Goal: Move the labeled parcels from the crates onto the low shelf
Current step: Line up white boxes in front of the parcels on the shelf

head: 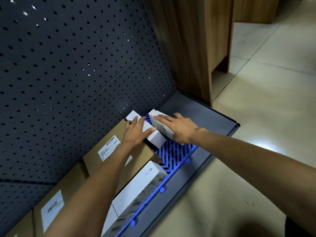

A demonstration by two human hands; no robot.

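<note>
On the low shelf (213, 120) lies a blue slatted mat (172, 151). My left hand (136, 130) grips a long white box (153, 135) lying on the mat next to a brown labeled carton (109, 151). My right hand (177, 128) rests flat on a second white box (159, 124), tilted beside the first, fingers spread over its top and edge. Another white labeled box (142, 187) lies nearer me along the mat's front edge.
A dark perforated back panel (68, 65) rises behind the shelf. More brown labeled cartons (54, 202) line the shelf at the left. A wooden cabinet side (191, 48) bounds the shelf on the right. Tiled floor (256, 100) lies in front.
</note>
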